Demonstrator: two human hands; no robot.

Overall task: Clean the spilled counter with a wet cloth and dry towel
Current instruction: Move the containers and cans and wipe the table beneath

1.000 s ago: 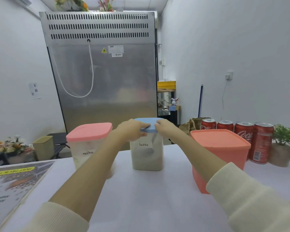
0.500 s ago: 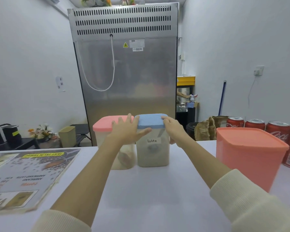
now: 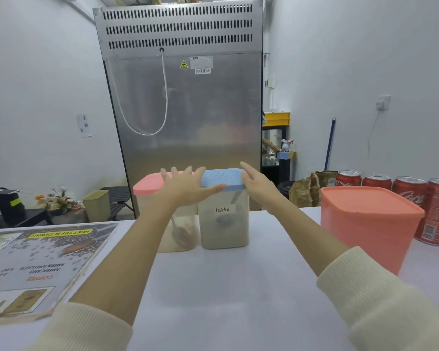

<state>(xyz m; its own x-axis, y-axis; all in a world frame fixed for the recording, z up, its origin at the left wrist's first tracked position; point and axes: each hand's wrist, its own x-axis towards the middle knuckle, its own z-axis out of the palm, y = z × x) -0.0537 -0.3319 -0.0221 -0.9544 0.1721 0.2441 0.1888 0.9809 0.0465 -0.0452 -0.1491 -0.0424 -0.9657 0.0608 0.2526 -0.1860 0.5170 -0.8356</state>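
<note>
White counter (image 3: 226, 295): bare stretch in the near middle, no cloth or towel in view on it. At its far edge stands a clear container labelled "latte" (image 3: 223, 224) with a blue lid (image 3: 223, 179), upright, pressed up against a second clear container with a pink lid (image 3: 150, 184) on its left.

Left hand (image 3: 188, 188): fingers straight and spread, thumb lying along the front edge of the blue lid, palm in front of the pink-lidded container. Gripping nothing.

Right hand (image 3: 257, 182): fingers straight, flat beside the lid's right edge; contact cannot be judged. Holding nothing.

Cream sleeves on both arms.

Right: large salmon tub (image 3: 365, 224), lid on; row of red cola cans (image 3: 403, 198) behind it. Left: printed menu sheet (image 3: 36, 262) lying flat. Beyond the counter: steel refrigerator (image 3: 185, 110).
</note>
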